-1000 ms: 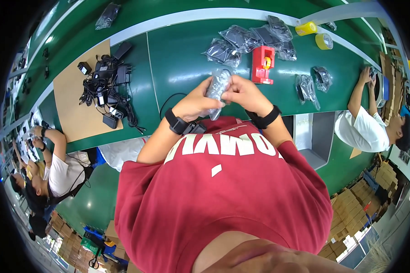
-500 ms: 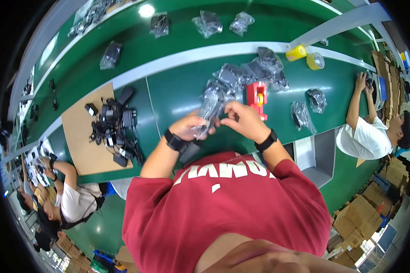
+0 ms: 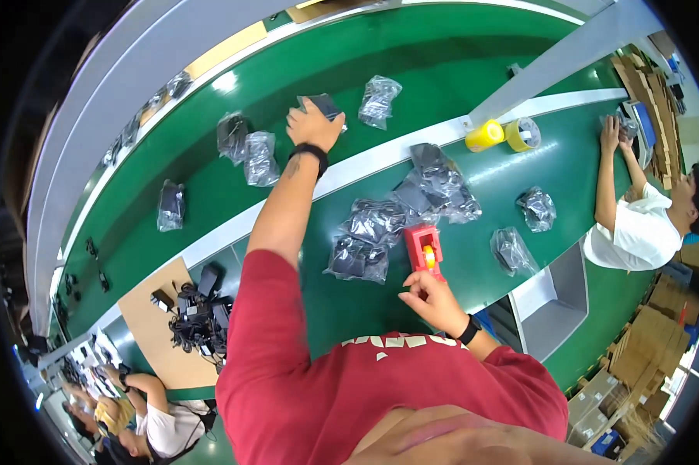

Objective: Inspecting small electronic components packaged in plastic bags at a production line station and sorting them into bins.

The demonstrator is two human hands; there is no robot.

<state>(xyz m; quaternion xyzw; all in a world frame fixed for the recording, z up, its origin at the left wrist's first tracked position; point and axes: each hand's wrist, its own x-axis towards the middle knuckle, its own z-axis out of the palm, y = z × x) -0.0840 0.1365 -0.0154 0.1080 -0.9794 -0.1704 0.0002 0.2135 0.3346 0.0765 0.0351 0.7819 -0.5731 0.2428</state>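
Where both your hands met on one bagged adapter half a second ago, your left hand (image 3: 312,124) now stretches to the far belt (image 3: 210,167), its grip seemingly clasping that bagged adapter (image 3: 324,105). Your right hand (image 3: 435,301) sits loosely curled, grasping nothing, by the red tape dispenser (image 3: 424,248).

Bare green belt (image 3: 473,54) beyond left hand (image 3: 312,124), bagged parts (image 3: 258,157) beside, bag pile (image 3: 400,213) crowding red dispenser (image 3: 424,248)

a clear-bagged black adapter (image 3: 324,105) lies flat on the far green belt, under the left hand (image 3: 312,124).
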